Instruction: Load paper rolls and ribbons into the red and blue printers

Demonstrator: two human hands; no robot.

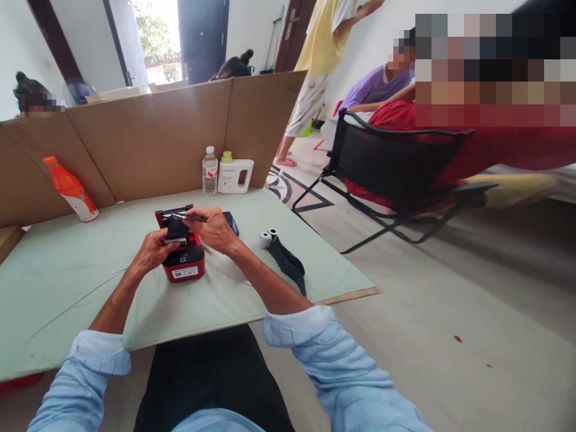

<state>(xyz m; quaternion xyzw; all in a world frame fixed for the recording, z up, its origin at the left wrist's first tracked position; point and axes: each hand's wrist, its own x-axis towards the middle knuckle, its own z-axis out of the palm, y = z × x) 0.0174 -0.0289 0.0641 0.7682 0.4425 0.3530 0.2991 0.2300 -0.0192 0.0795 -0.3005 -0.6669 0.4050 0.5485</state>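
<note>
My left hand (153, 249) is closed on a small black piece (177, 229) with a white lower edge, held over a red-and-black machine (184, 270). The machine stands on the table with its lid raised, and a white label is stuck on its front. Pinched in my right hand (215, 229) is a thin silvery metal tool (182, 215), its tip against or just above the black piece. My fingers hide the tool's handle, so its exact kind is unclear. Behind my right hand lies a dark flat object (231, 223), partly covered.
Two white rolls (265, 240) with long black strips (285, 264) lie to the right. Along the cardboard screen (171, 138) stand an orange bottle (69, 187), a clear water bottle (210, 171) and a white jug (236, 175). A black folding chair (396, 162) and people are beyond.
</note>
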